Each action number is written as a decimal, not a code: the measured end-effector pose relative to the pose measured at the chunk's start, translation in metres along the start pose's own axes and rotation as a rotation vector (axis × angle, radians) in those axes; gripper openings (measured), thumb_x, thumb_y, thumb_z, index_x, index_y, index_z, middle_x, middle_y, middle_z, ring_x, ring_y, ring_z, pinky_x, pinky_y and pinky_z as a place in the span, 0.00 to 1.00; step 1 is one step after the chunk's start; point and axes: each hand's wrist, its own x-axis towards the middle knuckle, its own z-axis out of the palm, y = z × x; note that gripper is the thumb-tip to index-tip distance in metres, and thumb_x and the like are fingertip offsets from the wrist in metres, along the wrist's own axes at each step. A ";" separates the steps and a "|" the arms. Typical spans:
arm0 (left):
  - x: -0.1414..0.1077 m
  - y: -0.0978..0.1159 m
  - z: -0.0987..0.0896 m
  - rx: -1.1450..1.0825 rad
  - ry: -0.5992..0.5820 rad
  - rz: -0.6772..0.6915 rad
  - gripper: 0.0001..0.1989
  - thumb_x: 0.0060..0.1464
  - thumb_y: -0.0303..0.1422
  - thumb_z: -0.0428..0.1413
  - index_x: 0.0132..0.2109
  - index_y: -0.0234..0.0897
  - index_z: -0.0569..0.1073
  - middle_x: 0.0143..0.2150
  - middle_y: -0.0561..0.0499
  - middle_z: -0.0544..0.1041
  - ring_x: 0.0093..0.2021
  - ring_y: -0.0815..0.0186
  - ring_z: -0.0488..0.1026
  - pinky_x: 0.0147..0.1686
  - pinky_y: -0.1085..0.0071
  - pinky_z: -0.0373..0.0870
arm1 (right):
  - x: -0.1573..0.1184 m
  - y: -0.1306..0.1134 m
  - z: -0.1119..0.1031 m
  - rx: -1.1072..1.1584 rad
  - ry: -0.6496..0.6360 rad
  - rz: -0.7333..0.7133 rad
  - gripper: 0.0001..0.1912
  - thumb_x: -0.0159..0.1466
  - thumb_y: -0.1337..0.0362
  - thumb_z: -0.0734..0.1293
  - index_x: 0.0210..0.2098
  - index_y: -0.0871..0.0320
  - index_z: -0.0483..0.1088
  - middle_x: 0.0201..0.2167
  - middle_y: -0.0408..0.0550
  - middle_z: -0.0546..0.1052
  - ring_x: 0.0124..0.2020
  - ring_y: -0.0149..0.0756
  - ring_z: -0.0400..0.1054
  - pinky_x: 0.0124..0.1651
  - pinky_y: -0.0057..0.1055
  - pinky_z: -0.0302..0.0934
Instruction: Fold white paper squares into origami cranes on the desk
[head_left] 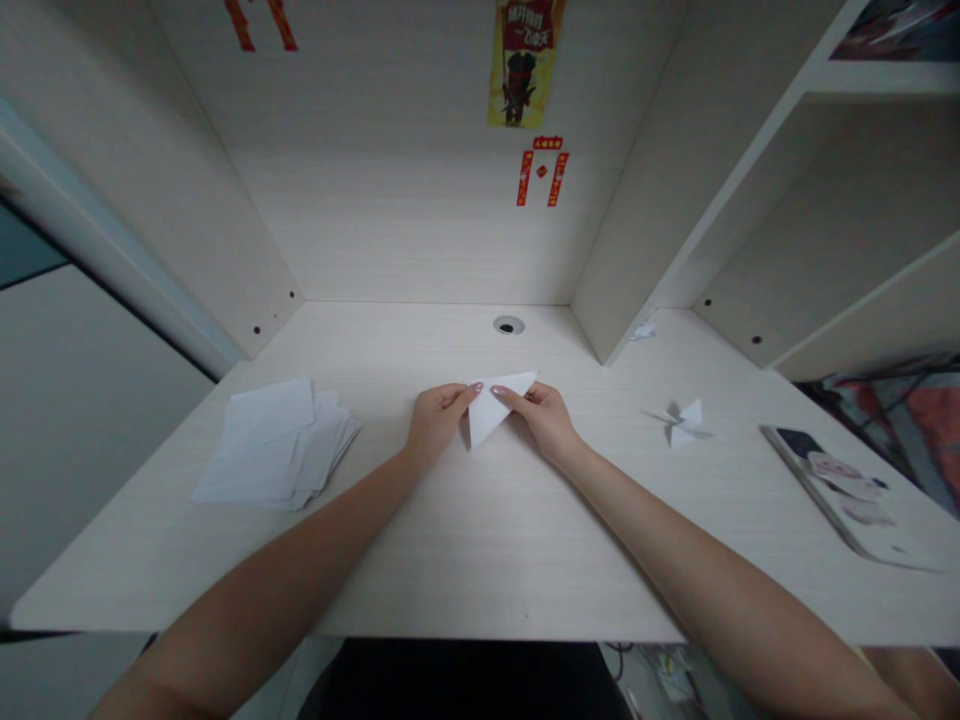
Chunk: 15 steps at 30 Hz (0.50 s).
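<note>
A small white folded paper (493, 411), triangular in outline, is held over the middle of the desk. My left hand (442, 420) pinches its left edge, thumb on top. On the right side my right hand (546, 418) grips the same paper between thumb and fingers. The fingers beneath the paper are partly hidden. To the left lies a loose stack of white paper sheets (262, 450). A folded white paper piece (684, 424) with pointed arms rests to the right of my right hand.
The pale desk (480, 560) has a round cable hole (509, 325) near the back panel. A tablet-like device (847, 490) lies at the right. Another small white paper piece (643, 331) sits by the upright divider (637, 220). Patterned fabric (900, 420) is at far right.
</note>
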 end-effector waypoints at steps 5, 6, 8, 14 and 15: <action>0.001 -0.003 -0.001 0.031 0.009 0.005 0.20 0.48 0.47 0.55 0.28 0.32 0.76 0.23 0.53 0.72 0.25 0.70 0.65 0.24 0.75 0.57 | -0.001 -0.005 0.002 -0.025 0.039 0.002 0.14 0.49 0.54 0.72 0.28 0.59 0.75 0.28 0.47 0.78 0.28 0.35 0.68 0.32 0.31 0.58; 0.002 -0.003 -0.001 0.032 0.008 0.012 0.20 0.48 0.47 0.55 0.27 0.32 0.75 0.23 0.53 0.72 0.25 0.70 0.65 0.24 0.75 0.57 | -0.001 -0.006 0.002 -0.029 0.052 -0.001 0.14 0.49 0.54 0.72 0.29 0.58 0.75 0.28 0.47 0.78 0.27 0.34 0.67 0.31 0.30 0.58; 0.002 -0.004 -0.001 0.039 0.008 0.020 0.20 0.48 0.47 0.55 0.27 0.33 0.75 0.23 0.53 0.71 0.25 0.70 0.65 0.25 0.75 0.57 | 0.000 -0.006 0.001 -0.034 0.082 -0.012 0.15 0.49 0.53 0.72 0.30 0.58 0.75 0.28 0.46 0.78 0.27 0.33 0.66 0.30 0.29 0.57; 0.000 -0.001 0.000 0.078 0.031 0.035 0.21 0.47 0.49 0.54 0.26 0.33 0.74 0.21 0.54 0.68 0.24 0.70 0.62 0.23 0.75 0.55 | 0.002 -0.006 -0.002 -0.056 0.163 -0.082 0.14 0.51 0.53 0.70 0.24 0.58 0.72 0.21 0.42 0.71 0.23 0.30 0.61 0.28 0.28 0.54; 0.000 0.000 0.000 0.084 0.034 0.039 0.21 0.48 0.49 0.54 0.25 0.33 0.73 0.21 0.55 0.67 0.24 0.71 0.62 0.23 0.75 0.54 | 0.003 -0.007 -0.003 -0.060 0.183 -0.097 0.14 0.52 0.53 0.70 0.22 0.58 0.71 0.19 0.41 0.69 0.22 0.29 0.59 0.27 0.28 0.53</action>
